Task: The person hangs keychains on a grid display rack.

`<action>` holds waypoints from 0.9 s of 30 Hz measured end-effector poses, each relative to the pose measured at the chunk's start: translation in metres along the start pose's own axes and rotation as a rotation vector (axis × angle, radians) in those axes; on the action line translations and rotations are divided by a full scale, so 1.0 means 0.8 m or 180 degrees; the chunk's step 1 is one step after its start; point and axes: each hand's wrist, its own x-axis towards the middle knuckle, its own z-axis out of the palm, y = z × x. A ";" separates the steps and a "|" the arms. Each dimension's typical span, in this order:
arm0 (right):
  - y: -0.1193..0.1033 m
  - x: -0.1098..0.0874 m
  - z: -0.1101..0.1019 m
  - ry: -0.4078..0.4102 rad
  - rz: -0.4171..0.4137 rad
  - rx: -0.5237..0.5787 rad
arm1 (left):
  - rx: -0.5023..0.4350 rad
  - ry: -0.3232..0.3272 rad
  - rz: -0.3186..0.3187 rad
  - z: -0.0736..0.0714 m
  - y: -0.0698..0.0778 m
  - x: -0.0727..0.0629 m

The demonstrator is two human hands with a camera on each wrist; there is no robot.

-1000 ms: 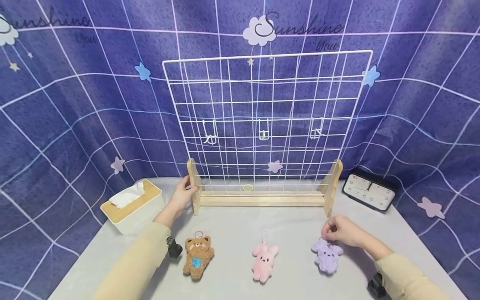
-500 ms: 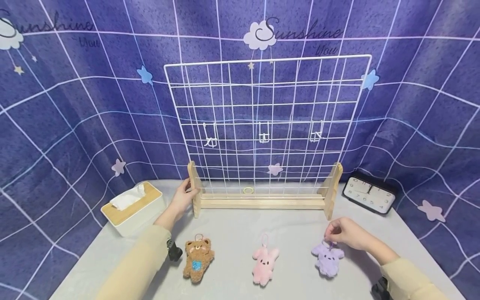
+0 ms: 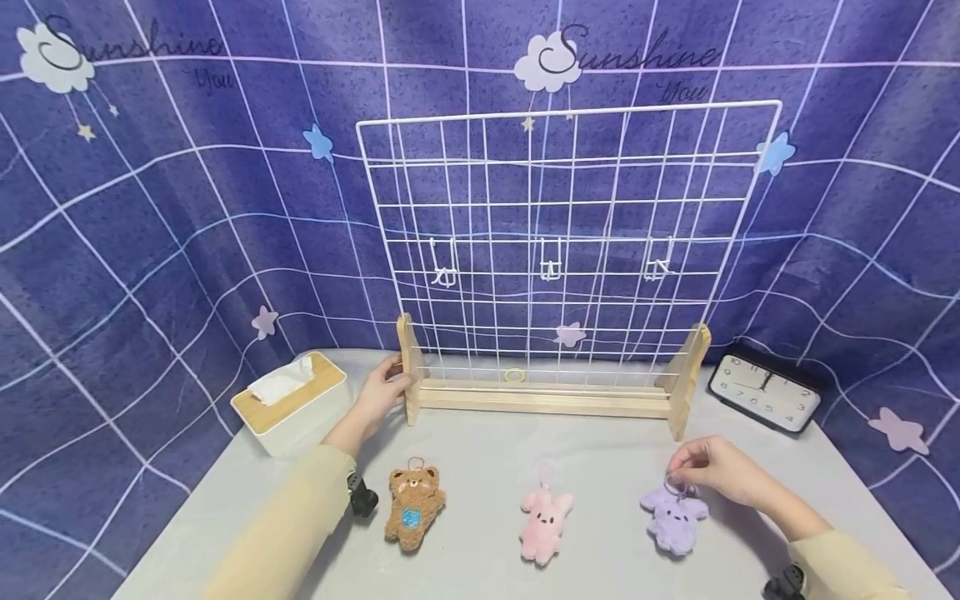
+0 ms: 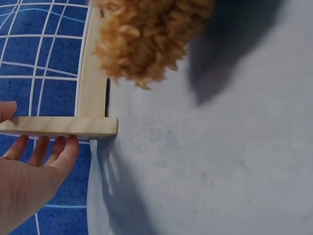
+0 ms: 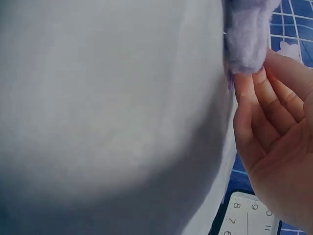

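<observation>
On the right of the worktop, the right hand pinches the purple toy by its top end, its long axis pointing toward the rack the left hand grips.

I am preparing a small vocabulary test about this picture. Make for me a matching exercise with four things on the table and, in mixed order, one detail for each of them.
Things
1. brown bear
2. pink plush toy
3. purple plush toy
4. clock

Details
A. at the fingertips of the right hand
B. to the right of the rack
C. has a blue patch on its belly
D. lies between two soft animals

Pairs: 1-C, 2-D, 3-A, 4-B
</observation>
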 end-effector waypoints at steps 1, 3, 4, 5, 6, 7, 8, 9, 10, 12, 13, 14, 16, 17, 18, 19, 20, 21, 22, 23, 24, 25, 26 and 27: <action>0.000 -0.003 -0.002 0.0000 -0.0012 0.0035 | -0.0025 -0.0016 -0.0007 0.003 -0.001 0.001; -0.001 -0.007 -0.005 -0.0030 -0.0015 0.0158 | -0.0032 -0.0018 -0.0026 0.006 -0.002 0.002; -0.001 -0.008 -0.006 -0.0038 -0.0011 0.0219 | -0.0035 -0.0020 -0.0032 0.006 -0.003 0.002; -0.002 -0.008 -0.006 -0.0050 -0.0005 0.0289 | -0.0058 -0.0024 -0.0036 0.006 -0.004 0.002; -0.002 -0.008 -0.007 -0.0050 -0.0001 0.0327 | -0.0077 -0.0032 -0.0049 0.005 -0.004 0.001; -0.003 -0.008 -0.007 -0.0045 -0.0001 0.0350 | -0.0084 -0.0039 -0.0068 0.005 -0.001 -0.002; -0.004 -0.007 -0.007 -0.0033 -0.0002 0.0371 | -0.0098 -0.0058 -0.0085 0.005 0.004 -0.007; -0.005 -0.006 -0.008 -0.0020 0.0009 0.0389 | -0.0121 -0.0070 -0.0103 0.003 0.006 -0.010; -0.007 -0.004 -0.008 0.0005 0.0000 0.0400 | -0.0132 -0.0085 -0.0113 0.000 0.005 -0.011; -0.012 0.002 -0.010 0.0066 0.0008 0.0434 | -0.0105 -0.0075 -0.0143 -0.006 0.005 -0.014; -0.016 0.006 -0.011 0.0097 0.0013 0.0473 | -0.0089 -0.0067 -0.0148 -0.009 0.004 -0.015; -0.020 0.010 -0.013 0.0120 0.0026 0.0540 | -0.0072 -0.0055 -0.0136 -0.013 0.000 -0.014; -0.030 0.018 -0.017 0.0186 0.0024 0.0662 | -0.0031 -0.0016 -0.0109 -0.020 -0.009 -0.010; -0.035 0.021 -0.019 0.0227 0.0038 0.0732 | -0.0011 -0.0004 -0.0096 -0.021 -0.009 -0.011; -0.040 0.024 -0.021 0.0279 0.0044 0.0776 | 0.0004 -0.0002 -0.0084 -0.022 -0.009 -0.011; -0.045 0.026 -0.023 0.0331 0.0047 0.0826 | 0.0017 -0.0009 -0.0070 -0.023 -0.008 -0.010; -0.050 0.027 -0.026 0.0385 0.0043 0.0867 | 0.0035 -0.0020 -0.0055 -0.023 -0.008 -0.009; -0.055 0.027 -0.028 0.0447 0.0029 0.0903 | 0.0043 -0.0029 -0.0051 -0.022 -0.008 -0.008; -0.059 0.027 -0.032 0.0497 0.0023 0.0924 | 0.0051 -0.0041 -0.0045 -0.021 -0.008 -0.007; -0.064 0.026 -0.035 0.0552 0.0011 0.0944 | 0.0059 -0.0056 -0.0039 -0.019 -0.007 -0.006; -0.069 0.025 -0.039 0.0591 -0.0018 0.0959 | 0.0063 -0.0075 -0.0036 -0.016 -0.007 -0.005; -0.074 0.024 -0.043 0.0623 -0.0051 0.0988 | 0.0065 -0.0101 -0.0024 -0.013 -0.006 -0.003; -0.078 0.023 -0.047 0.0652 -0.0091 0.0999 | 0.0063 -0.0121 -0.0019 -0.010 -0.005 -0.002; -0.083 0.022 -0.051 0.0678 -0.0121 0.1022 | 0.0063 -0.0138 -0.0015 -0.006 -0.005 0.000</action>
